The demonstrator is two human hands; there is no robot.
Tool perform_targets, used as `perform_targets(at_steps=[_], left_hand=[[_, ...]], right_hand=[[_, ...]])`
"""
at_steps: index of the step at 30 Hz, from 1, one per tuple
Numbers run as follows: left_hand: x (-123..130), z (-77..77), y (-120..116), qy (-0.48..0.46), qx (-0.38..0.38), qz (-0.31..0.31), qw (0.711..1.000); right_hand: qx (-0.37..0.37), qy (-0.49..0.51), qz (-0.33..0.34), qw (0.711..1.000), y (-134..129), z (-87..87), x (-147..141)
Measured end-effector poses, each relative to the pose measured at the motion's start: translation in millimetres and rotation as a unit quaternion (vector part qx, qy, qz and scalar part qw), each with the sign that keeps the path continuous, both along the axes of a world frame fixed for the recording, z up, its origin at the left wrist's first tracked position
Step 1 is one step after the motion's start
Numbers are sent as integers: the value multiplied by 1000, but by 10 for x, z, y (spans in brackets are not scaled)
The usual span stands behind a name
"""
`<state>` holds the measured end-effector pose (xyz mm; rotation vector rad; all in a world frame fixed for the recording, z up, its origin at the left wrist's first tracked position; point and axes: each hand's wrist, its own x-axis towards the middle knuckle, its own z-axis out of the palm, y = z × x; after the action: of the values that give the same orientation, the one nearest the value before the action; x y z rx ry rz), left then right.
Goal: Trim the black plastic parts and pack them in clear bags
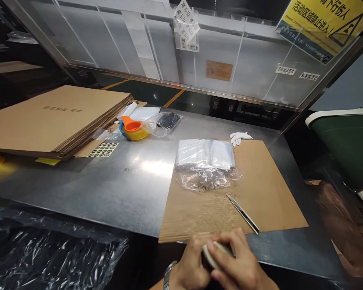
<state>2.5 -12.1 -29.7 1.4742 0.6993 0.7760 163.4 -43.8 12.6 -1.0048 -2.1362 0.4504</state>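
Observation:
Both hands are together at the bottom centre, by the table's front edge. My left hand (192,264), with a metal band at its wrist, is closed on a small pale rounded object (211,257). The fingers of my right hand (238,259) wrap over the same object from the right, so most of it is hidden. Beyond the hands lies a flat cardboard sheet (260,189). On it rest a box-cutter knife (242,213) and a stack of clear plastic bags (205,155). A white glove (240,137) lies at the sheet's far edge.
A stack of flat cardboard (57,121) covers the metal table's (109,193) left side. Beside it are orange and yellow cups (134,129), a bag with a dark item (168,120) and a sticker sheet (103,150). Black plastic (48,253) is at the lower left; a green bin (345,145) stands right.

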Motion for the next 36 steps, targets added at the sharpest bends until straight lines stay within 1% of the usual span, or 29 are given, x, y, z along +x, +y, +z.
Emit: perform_targets(at_steps=[3,4,6,7,9,10,12,13,15,16,18,20,21,23,24,26,28,30,31,32,34,35,36], left_hand=[[-66,3,2,-6,15,11,1000],[-83,14,10,-17,-1,23,1000],[-87,41,33,-61,-70,33,995],[-72,52,45,-90,-112,27,989],[-19,60,62,-157,-185,9,970],[12,56,67,-194,-211,7,958],[64,38,73,-273,-260,17,926],[79,26,78,-315,-292,22,903],[80,3,104,-392,-363,20,845],[68,-6,126,-416,-399,15,817],[34,-20,181,-429,-466,13,774],[2,-24,233,-411,-517,33,750],[-8,-24,252,-401,-530,49,746],[-10,-22,262,-384,-532,70,752],[-3,-22,252,-375,-528,67,759],[25,-26,205,-345,-526,36,776],[63,-32,139,-291,-539,-9,791],[102,-30,78,-225,-551,-47,802],[118,-25,54,-202,-549,-51,810],[132,-18,35,-194,-540,-43,818],[152,-11,12,-215,-516,-4,829],[158,-14,4,-225,-512,8,829],[163,-23,-3,-222,-520,3,825]], right_hand=[[-90,10,-29,995,-10,55,54],[-110,32,-43,993,-15,52,58],[-122,110,-80,983,-21,4,24],[-127,153,-100,975,-19,-34,-12],[-135,220,-124,958,-4,-116,-104],[-136,237,-125,954,6,-153,-149],[-141,238,-115,954,13,-225,-216],[-146,230,-111,956,4,-266,-233],[-146,212,-115,959,-53,-379,-231],[-140,203,-120,962,-99,-452,-213],[-115,176,-124,970,-207,-613,-149],[-89,140,-112,980,-306,-749,-57],[-80,123,-105,984,-341,-788,-7],[-77,106,-116,985,-368,-783,86],[-81,103,-135,982,-359,-738,125],[-84,104,-179,975,-295,-591,173],[-71,88,-192,975,-188,-417,170],[-41,55,-164,984,-73,-276,111],[-21,38,-137,990,-23,-228,65],[0,25,-103,994,16,-197,14],[41,10,-35,998,63,-181,-78],[52,3,-14,999,73,-192,-107],[52,-2,-9,999,78,-213,-121]])
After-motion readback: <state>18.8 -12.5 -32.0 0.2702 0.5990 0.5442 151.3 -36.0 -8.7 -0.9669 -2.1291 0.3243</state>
